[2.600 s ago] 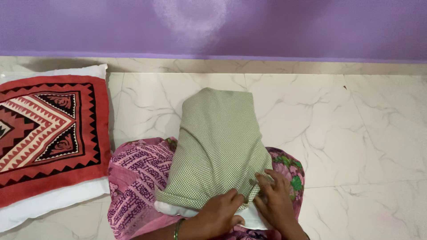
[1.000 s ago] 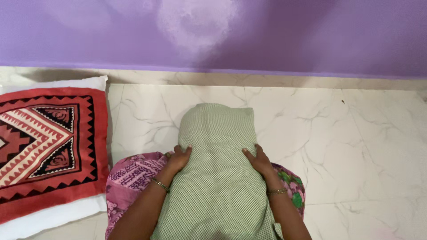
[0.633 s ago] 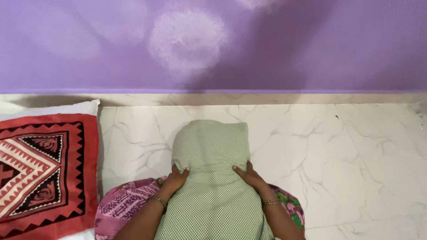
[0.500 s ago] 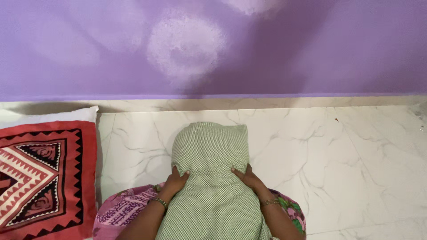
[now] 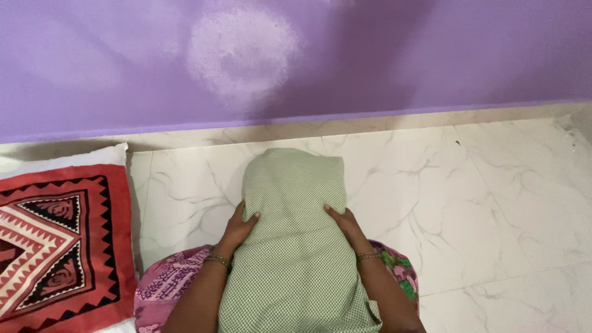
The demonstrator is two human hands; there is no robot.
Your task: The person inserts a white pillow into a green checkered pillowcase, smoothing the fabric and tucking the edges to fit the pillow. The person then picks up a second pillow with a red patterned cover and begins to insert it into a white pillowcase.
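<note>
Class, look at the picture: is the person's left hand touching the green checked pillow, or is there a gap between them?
Touching. In the head view the left hand lies flat against the side of the green checked pillow, fingertips pressed on the cloth.

We have the pillow (image 5: 293, 234) lying lengthwise on our lap (image 5: 163, 290), its far end reaching out over the floor (image 5: 481, 203) toward the wall (image 5: 431, 55). Our left hand (image 5: 237, 227) presses its left side and our right hand (image 5: 346, 225) its right side, both near the middle. A cushion (image 5: 58, 240) lies on the floor to our left, apart from the pillow.
</note>
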